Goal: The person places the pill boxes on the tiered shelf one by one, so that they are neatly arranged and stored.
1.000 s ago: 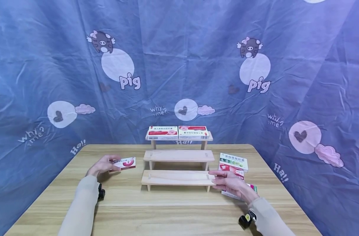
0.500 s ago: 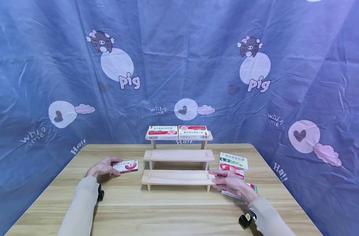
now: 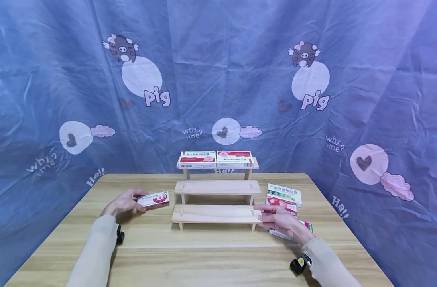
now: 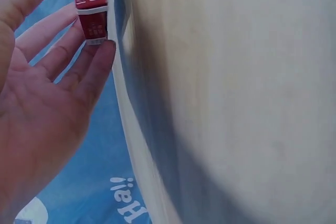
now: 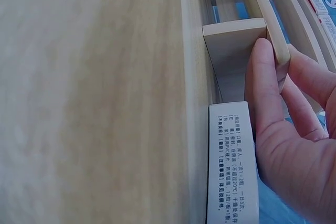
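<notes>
Our box has shifted slightly toward three o'clock, pinched in our left grip; our right grip pinches the rack, and tugging could spill the twelve-o'clock cartons.

I'm somewhere curtained off like a booth; what building, I can't tell. Blue pig-print cloth surrounds my wood-grain desk.

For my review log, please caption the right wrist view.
Right-hand fingers pinch the end of the lowest wooden shelf, a printed white medicine box close by on the tabletop.
</notes>
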The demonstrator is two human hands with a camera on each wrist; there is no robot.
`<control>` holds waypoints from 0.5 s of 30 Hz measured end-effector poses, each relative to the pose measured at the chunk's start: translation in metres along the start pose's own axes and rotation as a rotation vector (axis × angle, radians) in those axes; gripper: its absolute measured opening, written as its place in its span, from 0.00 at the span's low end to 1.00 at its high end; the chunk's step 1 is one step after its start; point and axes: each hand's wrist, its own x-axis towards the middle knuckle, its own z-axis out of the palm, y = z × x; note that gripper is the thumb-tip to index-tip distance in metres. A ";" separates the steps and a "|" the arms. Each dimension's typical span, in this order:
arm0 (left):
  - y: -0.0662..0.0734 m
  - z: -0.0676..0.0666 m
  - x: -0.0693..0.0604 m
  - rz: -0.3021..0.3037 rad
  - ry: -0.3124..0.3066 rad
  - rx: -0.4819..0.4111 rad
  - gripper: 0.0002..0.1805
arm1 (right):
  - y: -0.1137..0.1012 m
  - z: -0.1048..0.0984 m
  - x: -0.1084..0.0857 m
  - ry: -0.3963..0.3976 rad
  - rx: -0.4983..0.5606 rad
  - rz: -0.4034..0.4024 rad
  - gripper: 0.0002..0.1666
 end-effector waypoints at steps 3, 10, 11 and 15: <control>-0.002 0.000 -0.003 0.022 0.019 -0.015 0.41 | 0.001 0.000 0.001 -0.014 0.005 0.000 0.32; 0.006 -0.002 -0.005 0.049 0.079 -0.083 0.37 | 0.001 -0.001 0.002 -0.030 -0.018 -0.011 0.29; 0.008 -0.002 -0.005 0.059 0.085 -0.092 0.37 | 0.001 -0.001 0.002 -0.027 -0.021 -0.013 0.29; 0.017 -0.005 -0.008 0.053 0.127 -0.125 0.37 | 0.000 -0.001 0.002 -0.024 -0.010 -0.008 0.28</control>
